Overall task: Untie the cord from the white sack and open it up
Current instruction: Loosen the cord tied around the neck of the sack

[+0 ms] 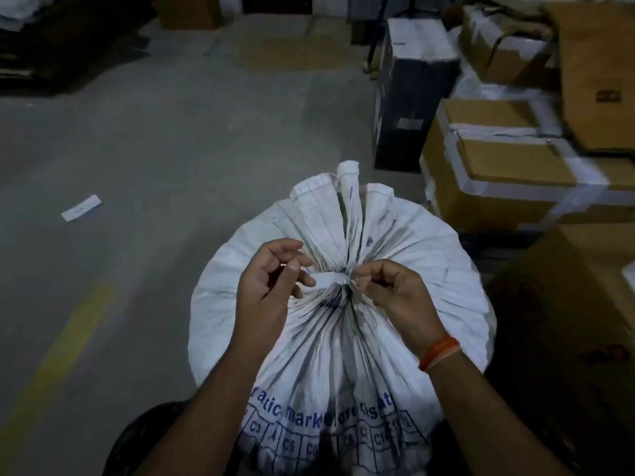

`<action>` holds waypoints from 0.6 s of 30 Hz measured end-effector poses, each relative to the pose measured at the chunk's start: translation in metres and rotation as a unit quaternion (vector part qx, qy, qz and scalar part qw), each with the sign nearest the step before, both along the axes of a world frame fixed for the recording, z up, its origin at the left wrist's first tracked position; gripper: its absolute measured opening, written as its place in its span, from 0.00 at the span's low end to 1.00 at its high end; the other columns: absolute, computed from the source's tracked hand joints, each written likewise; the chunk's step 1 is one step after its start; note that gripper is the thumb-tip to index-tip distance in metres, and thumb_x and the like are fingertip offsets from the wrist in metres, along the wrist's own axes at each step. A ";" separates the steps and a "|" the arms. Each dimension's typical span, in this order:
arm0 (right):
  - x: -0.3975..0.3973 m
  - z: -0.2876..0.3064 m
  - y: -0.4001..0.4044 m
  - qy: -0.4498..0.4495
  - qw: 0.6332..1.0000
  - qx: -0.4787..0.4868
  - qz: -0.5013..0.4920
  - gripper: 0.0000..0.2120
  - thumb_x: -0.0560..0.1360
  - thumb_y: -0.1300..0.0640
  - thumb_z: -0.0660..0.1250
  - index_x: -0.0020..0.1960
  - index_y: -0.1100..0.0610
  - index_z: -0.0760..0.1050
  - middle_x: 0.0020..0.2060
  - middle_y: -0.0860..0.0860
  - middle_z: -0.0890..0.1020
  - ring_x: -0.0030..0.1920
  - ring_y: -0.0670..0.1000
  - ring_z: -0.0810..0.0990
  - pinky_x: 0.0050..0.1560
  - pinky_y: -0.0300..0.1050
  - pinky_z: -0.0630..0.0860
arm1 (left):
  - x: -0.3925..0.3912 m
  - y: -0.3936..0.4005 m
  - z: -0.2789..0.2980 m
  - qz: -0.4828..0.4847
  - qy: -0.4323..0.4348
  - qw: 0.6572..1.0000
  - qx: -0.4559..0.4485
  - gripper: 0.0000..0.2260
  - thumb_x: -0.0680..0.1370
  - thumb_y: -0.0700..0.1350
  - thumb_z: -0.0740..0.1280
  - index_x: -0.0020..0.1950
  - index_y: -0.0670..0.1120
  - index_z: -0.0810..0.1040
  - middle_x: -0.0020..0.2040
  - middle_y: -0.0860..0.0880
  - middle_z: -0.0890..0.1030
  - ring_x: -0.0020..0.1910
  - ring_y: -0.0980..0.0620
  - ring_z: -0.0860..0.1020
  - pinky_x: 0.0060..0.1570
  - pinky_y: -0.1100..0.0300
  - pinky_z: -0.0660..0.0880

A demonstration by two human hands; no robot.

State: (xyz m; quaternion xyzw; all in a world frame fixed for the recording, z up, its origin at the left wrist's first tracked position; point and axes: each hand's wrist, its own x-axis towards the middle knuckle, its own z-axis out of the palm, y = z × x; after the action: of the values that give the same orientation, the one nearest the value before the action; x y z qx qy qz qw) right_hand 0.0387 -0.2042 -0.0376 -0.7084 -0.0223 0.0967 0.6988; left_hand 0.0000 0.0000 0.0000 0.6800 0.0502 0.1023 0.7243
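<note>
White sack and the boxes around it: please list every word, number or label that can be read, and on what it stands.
"atic mark": blue print on the white sack, cut by folds; the next letters are unclear.
"C3", "A", "C6": blue grid cells below that print.
Other cells: too creased to read.
Paper slip on the floor: too small.
Cardboard box mark: blurred.
Black box labels: blurred.

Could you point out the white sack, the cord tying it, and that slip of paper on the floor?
white sack [429, 269]: head view, on its pleated right side.
cord [328, 279]: head view, on the flat white strip between both hands.
paper slip [81, 207]: head view, its middle.
</note>
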 end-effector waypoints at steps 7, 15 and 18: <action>0.011 0.000 0.003 -0.072 0.992 -0.101 0.009 0.07 0.75 0.67 0.72 0.51 0.59 0.83 0.41 0.50 0.84 0.41 0.42 0.81 0.45 0.32 0.77 | 0.022 0.012 -0.017 0.008 0.008 1.000 0.028 0.11 0.83 0.31 0.61 0.59 0.42 0.79 0.47 0.47 0.85 0.41 0.50 0.83 0.39 0.62 0.77; 0.017 -0.013 0.016 -0.189 0.940 -0.283 0.009 0.12 0.69 0.50 0.79 0.49 0.50 0.80 0.38 0.45 0.80 0.39 0.45 0.79 0.41 0.39 0.79 | 0.041 0.006 -0.031 -0.028 0.034 0.994 0.096 0.10 0.82 0.35 0.66 0.58 0.47 0.82 0.52 0.48 0.87 0.57 0.51 0.84 0.57 0.51 0.79; 0.019 -0.016 0.019 -0.231 0.922 -0.310 0.013 0.08 0.72 0.52 0.77 0.45 0.50 0.79 0.36 0.45 0.80 0.38 0.45 0.79 0.39 0.43 0.79 | 0.046 0.004 -0.031 -0.076 0.041 0.991 0.098 0.10 0.82 0.35 0.66 0.59 0.46 0.83 0.53 0.48 0.87 0.58 0.50 0.84 0.61 0.51 0.79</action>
State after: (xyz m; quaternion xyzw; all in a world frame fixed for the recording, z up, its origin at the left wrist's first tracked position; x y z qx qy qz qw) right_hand 0.0581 -0.1851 -0.0540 -0.8917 -0.1615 -0.0589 0.4186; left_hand 0.0459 0.0037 -0.0308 0.7529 0.0178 0.0230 0.6575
